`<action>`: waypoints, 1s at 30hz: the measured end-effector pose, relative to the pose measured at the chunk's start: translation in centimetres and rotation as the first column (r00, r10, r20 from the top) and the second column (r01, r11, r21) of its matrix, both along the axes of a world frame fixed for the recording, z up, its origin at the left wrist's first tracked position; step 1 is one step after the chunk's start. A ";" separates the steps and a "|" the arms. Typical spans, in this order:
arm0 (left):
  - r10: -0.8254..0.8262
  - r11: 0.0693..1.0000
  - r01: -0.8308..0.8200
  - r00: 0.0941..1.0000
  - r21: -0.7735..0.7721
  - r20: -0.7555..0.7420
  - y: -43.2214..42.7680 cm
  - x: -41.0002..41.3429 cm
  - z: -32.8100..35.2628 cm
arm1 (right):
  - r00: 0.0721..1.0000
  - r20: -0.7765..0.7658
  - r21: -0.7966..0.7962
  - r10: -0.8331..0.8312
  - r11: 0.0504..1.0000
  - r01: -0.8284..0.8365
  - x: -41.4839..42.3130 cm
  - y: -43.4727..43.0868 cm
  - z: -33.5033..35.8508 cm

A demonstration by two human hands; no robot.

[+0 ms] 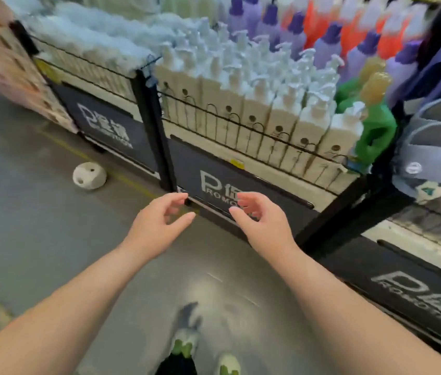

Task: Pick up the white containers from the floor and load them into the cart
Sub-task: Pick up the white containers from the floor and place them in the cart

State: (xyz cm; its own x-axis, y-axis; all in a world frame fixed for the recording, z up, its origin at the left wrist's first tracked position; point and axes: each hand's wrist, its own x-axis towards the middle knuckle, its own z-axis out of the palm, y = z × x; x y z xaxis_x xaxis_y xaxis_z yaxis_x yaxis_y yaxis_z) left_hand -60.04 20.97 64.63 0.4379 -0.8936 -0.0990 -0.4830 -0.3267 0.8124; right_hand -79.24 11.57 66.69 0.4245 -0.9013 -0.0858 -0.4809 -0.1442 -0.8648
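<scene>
One white container [89,176] lies on the grey floor [24,226] at far left, near the base of the display and well apart from both hands, so it looks like the next thing to fetch. The left hand [159,220] is empty, its fingers loosely curved and its palm turned inward. The right hand [260,220] mirrors it and also holds nothing. The gap between them suggests they are readied for a two-handed take of a round body. Both hover low before the dark panel of the cart [187,163]. Above that panel, white bottles [268,115] stand upright in tight rows behind a wire rail [241,125], which likely keeps them from tipping out. A green bottle [373,131] sits at the corner, and grey sandals [436,142] hang beyond
</scene>
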 end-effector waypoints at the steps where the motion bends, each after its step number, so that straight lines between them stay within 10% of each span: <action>1: 0.064 0.998 -0.064 0.998 -0.001 -0.003 1.4 1.2 -0.2 | 0.998 -0.008 0.002 0.067 0.998 -0.067 1.8 0.1 -0.1; 11: 0.483 0.872 -0.486 0.874 -0.061 -0.060 12.2 15.5 -1.8 | 0.889 -0.081 -0.018 0.451 0.891 -0.454 22.1 4.9 -0.8; 30: 0.591 0.803 -0.590 0.807 -0.090 -0.018 13.2 50.0 -1.4 | 0.839 -0.054 0.014 0.541 0.841 -0.541 59.4 3.8 -1.5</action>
